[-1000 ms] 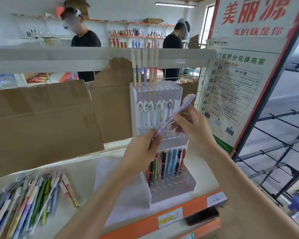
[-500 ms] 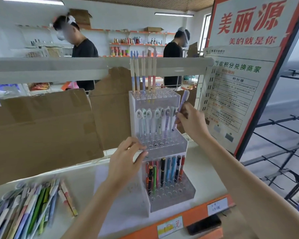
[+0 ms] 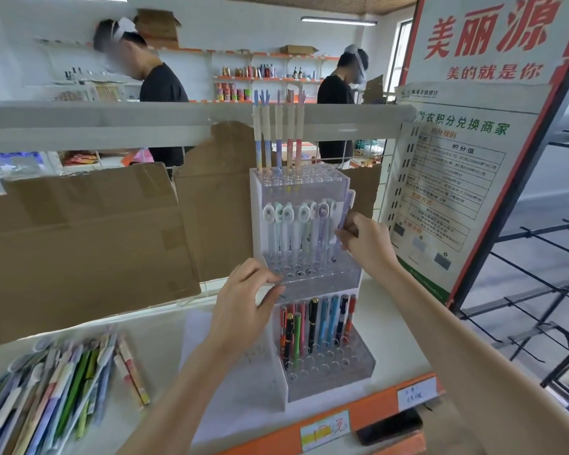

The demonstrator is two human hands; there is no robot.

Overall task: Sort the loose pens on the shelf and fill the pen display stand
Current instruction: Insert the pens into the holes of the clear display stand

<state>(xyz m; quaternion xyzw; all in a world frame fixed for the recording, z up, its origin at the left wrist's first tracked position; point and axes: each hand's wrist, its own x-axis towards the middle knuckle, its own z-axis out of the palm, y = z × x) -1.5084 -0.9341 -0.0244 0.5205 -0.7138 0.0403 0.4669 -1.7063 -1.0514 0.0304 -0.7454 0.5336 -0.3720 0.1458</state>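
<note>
A clear three-tier pen display stand (image 3: 322, 382) sits on the white shelf. My right hand (image 3: 365, 244) pinches a pale purple pen (image 3: 342, 221) and holds it upright at the right end of the middle tier, tip in or just above a hole. My left hand (image 3: 243, 300) rests its fingers on the front left edge of the middle tier. That tier holds several pastel pens with round tops (image 3: 293, 224). Tall pens (image 3: 278, 139) stand in the top tier. Dark and coloured pens (image 3: 312, 323) fill the bottom tier. Loose pens (image 3: 56, 385) lie piled at the lower left.
Flattened cardboard (image 3: 79, 238) leans behind the shelf. A red-framed notice board (image 3: 467, 152) stands close on the right, with a black wire rack (image 3: 539, 290) beyond it. Two people work at shelves in the background. An orange shelf edge (image 3: 368, 418) carries price labels.
My right hand carried the purple pen from in front of the stand to the right end of the middle tier and lowered it. My left hand let go of the pen and moved onto the stand.
</note>
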